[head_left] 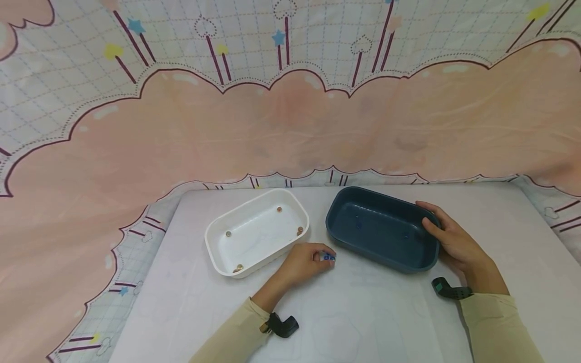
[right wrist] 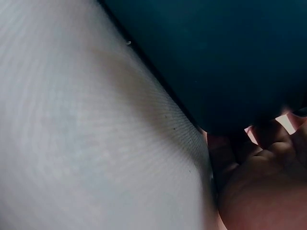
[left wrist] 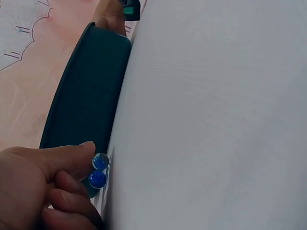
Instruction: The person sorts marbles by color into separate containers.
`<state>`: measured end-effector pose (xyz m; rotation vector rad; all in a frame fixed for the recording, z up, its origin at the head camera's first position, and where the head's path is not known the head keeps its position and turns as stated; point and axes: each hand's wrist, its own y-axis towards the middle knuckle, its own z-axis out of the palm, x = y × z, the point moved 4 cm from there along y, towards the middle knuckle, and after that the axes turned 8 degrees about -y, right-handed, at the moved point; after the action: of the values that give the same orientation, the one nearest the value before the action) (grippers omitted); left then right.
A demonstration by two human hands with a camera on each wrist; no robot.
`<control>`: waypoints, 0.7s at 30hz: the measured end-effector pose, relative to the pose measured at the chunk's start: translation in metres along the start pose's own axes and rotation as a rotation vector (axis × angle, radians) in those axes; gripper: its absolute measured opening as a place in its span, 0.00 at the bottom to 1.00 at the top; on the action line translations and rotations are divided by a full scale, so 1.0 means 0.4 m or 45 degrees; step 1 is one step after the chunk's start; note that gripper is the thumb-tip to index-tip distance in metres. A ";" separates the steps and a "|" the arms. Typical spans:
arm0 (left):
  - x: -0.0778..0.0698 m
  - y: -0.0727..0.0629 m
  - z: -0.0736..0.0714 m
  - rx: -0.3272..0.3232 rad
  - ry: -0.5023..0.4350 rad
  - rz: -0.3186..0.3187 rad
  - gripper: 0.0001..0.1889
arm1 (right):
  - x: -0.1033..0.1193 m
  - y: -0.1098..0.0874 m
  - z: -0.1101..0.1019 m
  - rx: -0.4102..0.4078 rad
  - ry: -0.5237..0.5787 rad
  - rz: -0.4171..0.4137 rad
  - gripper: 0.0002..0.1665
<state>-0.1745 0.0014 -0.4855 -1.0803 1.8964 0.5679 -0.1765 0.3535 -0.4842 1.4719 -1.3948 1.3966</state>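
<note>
My left hand (head_left: 305, 264), low over the table between two trays, pinches two clear-and-blue glass marbles (left wrist: 98, 171) with thumb and curled fingers. In the head view the marbles show as a small blue patch at the fingertips. On the right stands a dark blue rectangular tray (head_left: 383, 256). My right hand (head_left: 458, 244) grips its right end, thumb over the rim and fingers around the outer wall. Faint blue spots lie on that tray's floor, too dim to identify surely. The right wrist view shows the tray's outer wall (right wrist: 230, 62) and curled fingers beside it.
Left of the dark tray stands a white rectangular tray (head_left: 258, 268), holding several small brownish marbles (head_left: 279, 209) near its sides. Both trays sit on a white-covered table (head_left: 363, 322). A patterned pink cloth (head_left: 290, 131) hangs behind the table's back edge.
</note>
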 end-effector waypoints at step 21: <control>0.002 0.009 0.005 -0.013 0.004 -0.045 0.06 | 0.000 0.005 -0.007 0.026 0.037 -0.026 0.35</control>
<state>-0.1767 0.0042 -0.4875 -1.1194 1.8753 0.5569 -0.1790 0.3557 -0.4840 1.4688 -1.3477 1.4180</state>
